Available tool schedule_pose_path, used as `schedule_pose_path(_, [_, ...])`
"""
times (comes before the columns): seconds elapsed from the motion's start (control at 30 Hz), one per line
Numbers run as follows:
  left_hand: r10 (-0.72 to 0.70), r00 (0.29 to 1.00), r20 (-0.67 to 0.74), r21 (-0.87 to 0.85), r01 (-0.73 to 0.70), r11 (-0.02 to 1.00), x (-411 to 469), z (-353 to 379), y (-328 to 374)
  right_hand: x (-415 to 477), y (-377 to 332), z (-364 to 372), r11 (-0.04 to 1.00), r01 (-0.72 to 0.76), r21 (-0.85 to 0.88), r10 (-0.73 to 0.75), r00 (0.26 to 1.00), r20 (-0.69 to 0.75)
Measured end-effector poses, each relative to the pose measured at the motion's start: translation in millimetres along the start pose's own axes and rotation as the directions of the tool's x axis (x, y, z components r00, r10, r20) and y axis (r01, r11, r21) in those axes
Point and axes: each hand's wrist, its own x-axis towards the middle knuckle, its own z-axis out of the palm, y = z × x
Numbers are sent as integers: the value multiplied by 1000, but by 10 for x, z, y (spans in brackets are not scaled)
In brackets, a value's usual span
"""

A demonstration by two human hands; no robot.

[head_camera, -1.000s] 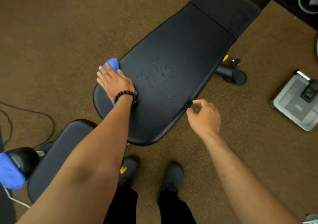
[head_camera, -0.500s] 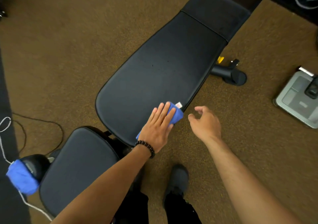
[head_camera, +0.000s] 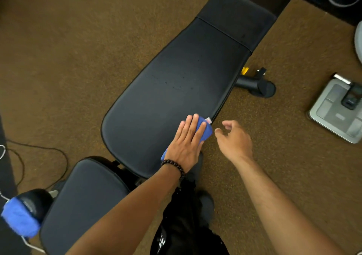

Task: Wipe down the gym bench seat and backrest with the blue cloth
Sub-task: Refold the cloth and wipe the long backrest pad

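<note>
The black padded backrest [head_camera: 176, 82] runs from the centre up to the right, with a few small specks on its middle. The seat pad [head_camera: 84, 201] lies at the lower left. My left hand [head_camera: 186, 145] lies flat with fingers together, pressing the blue cloth [head_camera: 205, 130] onto the backrest's near right edge. The cloth shows past my fingertips and by the wrist. My right hand [head_camera: 234, 142] hovers over the carpet just right of the bench, fingers loosely curled, holding nothing.
Brown carpet [head_camera: 78, 49] surrounds the bench. A black frame foot [head_camera: 258, 86] sticks out to the right. A grey scale [head_camera: 337, 113] sits at the far right. Cables [head_camera: 39, 156] trail at the left, near a black roller wrapped in blue fabric [head_camera: 21, 217]. My shoes stand below the backrest.
My left hand swept the cloth from the backrest's left edge across to its right edge, then stayed there. The droplets in the middle are mostly gone. My right hand barely moved.
</note>
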Motion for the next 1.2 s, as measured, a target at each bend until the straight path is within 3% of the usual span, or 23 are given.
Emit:
schedule_pose_path(0.23, [62,997,46,-18,-61,998,1309,-105,208,492,-151,-166,999,-42,19,42,998,-36])
schedule_pose_path(0.5, [103,992,79,-74,-97,992,2735,-362,254,1160,-395,-545,977,-135,168,159,977,-140])
schedule_pose_path(0.73, [86,996,12,-77,-85,993,3194,-502,-194,1478,-535,-757,969,-162,189,191,971,-144])
schedule_pose_path(1.0, [-285,956,-71,-214,265,940,2919,-644,-1231,1478,-822,-745,985,-108,132,121,989,-90])
schedule_pose_path(1.1, [-498,865,-62,-276,465,841,2483,-643,-1477,1435,-916,-656,992,-90,86,95,994,-61])
schedule_pose_path(1.2, [-709,705,-22,-335,663,669,1878,-632,-1582,1381,-957,-606,996,-77,50,80,995,-60])
